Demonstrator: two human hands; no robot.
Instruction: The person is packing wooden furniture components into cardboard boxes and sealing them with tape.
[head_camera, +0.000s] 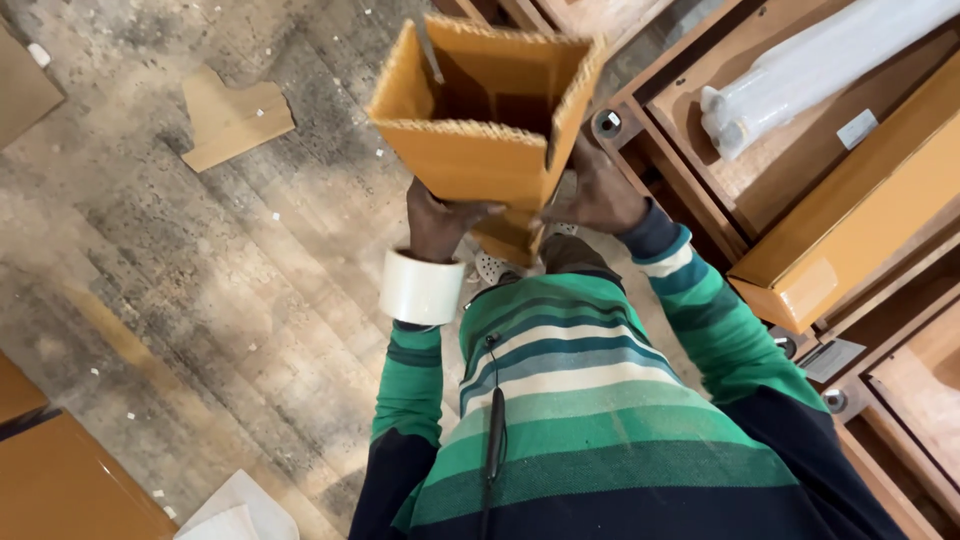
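Observation:
A brown corrugated cardboard box (470, 150), open at the top, is held up in front of my chest. My left hand (440, 222) grips its lower left side, and a roll of clear packing tape (421, 288) sits around that wrist like a bracelet. My right hand (597, 192) holds the box's lower right side. Both sleeves are green striped. The box's bottom end is hidden behind my hands.
A worn wooden floor (200, 280) lies below, strewn with small white scraps. A cardboard offcut (232, 118) lies at upper left. Wooden trays and frames (850, 220) stand at right, one holding a plastic-wrapped roll (810, 70). Brown cardboard sheets (60, 480) lie at lower left.

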